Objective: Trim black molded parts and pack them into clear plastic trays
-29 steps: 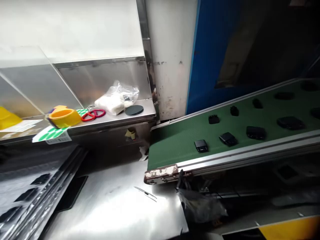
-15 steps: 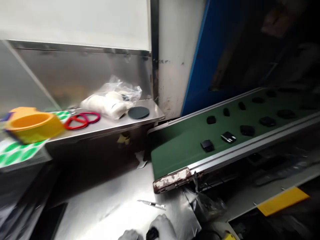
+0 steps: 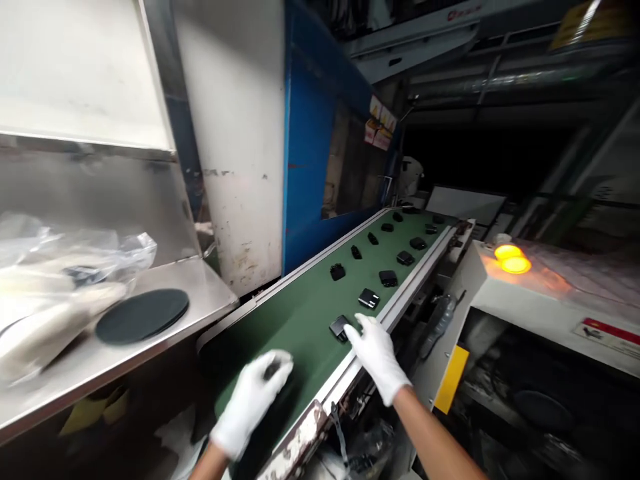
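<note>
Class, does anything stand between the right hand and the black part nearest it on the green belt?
Nothing visible does: the right hand is close beside the black part on the green belt; whether they touch is unclear.

White-gloved fingers point(image 3: 369, 328), bare forearms point(image 3: 434, 433)

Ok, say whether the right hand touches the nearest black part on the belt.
Cannot tell: in the head view the right hand overlaps the black part, hiding any gap.
</note>
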Available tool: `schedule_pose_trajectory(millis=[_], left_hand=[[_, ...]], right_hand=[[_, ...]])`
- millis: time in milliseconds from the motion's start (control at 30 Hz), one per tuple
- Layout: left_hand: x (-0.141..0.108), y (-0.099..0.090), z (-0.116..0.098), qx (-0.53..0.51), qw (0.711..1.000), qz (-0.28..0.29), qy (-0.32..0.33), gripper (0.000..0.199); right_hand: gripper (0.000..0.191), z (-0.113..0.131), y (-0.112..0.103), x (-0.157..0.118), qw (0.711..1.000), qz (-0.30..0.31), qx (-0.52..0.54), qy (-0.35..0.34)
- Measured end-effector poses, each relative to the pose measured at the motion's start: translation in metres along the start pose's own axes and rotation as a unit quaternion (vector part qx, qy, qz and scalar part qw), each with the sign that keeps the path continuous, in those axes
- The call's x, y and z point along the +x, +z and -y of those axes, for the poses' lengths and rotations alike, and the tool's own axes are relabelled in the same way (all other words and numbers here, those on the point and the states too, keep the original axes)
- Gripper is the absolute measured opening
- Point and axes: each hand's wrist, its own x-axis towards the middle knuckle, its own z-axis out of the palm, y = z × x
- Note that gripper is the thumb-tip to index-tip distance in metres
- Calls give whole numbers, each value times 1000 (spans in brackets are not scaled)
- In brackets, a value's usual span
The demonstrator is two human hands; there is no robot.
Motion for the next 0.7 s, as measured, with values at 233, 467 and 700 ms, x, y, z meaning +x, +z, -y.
schedule_pose_trajectory(millis=[233, 467, 700], left_hand=[[224, 74, -48, 37, 998, -40, 33, 41], [289, 117, -75, 86, 994, -19, 58, 37], [215, 116, -123, -1, 994, 53, 95, 46]], right_hand=[[31, 27, 43, 31, 998, 0, -63, -17], [32, 20, -27, -29, 917, 32, 390, 70], [44, -8, -107, -96, 676, 71, 717, 156]])
